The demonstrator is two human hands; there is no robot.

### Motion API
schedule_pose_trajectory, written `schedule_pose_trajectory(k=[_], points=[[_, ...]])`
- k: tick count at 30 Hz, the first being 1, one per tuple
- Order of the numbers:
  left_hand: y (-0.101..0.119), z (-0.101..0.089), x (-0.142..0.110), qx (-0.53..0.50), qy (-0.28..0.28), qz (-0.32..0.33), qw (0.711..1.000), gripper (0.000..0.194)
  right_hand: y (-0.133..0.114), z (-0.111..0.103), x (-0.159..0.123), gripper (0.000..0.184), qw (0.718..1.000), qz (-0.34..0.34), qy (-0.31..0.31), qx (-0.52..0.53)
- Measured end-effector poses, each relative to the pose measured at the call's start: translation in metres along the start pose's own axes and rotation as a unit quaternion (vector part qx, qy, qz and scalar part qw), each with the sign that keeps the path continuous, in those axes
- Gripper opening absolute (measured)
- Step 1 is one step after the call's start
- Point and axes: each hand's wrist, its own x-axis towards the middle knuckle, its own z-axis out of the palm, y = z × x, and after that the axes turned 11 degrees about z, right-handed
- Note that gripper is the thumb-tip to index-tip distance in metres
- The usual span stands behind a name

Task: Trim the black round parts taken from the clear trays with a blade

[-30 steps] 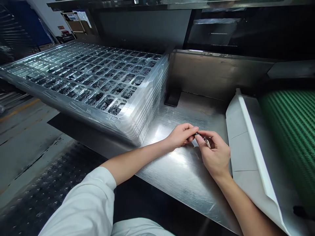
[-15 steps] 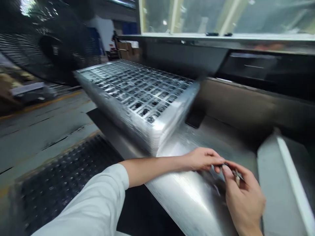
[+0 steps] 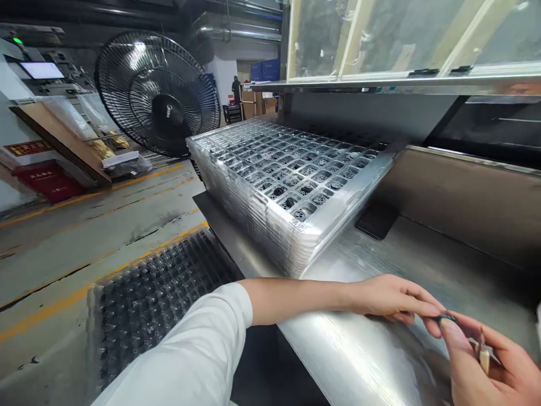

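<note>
Small dark ring-shaped part (image 3: 446, 318) is pinched between our left hand (image 3: 389, 299) and right hand (image 3: 492, 366), held close together above the brushed stainless-steel desk (image 3: 359, 361). A pale metal sliver (image 3: 484, 358) shows in our right fingers. Beside us, the top of the stacked clear plastic trays (image 3: 253, 231) looks filled with dark round parts (image 3: 300, 215); the lower trays are hard to see into. Our right hand is cut off by the frame, and the small part's detail is too fine to make out.

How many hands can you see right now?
2. The left hand reaches across the steel bench top, in front of the stack of clear plastic trays. The right hand sits at the lower right corner, partly cut off. Both meet at a small dark part. A distant person's hands cannot be made out.
</note>
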Motion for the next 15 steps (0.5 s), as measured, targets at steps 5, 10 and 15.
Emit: schedule_pose_trajectory(k=[5, 10, 15], points=[[0.006, 0.005, -0.008, 0.025, 0.004, 0.039, 0.999, 0.027, -0.018, 0.002, -0.002, 0.042, 1.000, -0.009, 0.022, -0.004], [0.007, 0.006, -0.009, 0.069, 0.007, 0.084, 0.994, 0.034, -0.009, 0.002, -0.001, 0.033, 0.998, -0.057, 0.009, 0.011], [0.004, 0.004, -0.010, 0.055, -0.012, 0.083, 0.995, 0.044, -0.008, 0.001, -0.004, 0.028, 0.997, -0.053, -0.014, 0.046]])
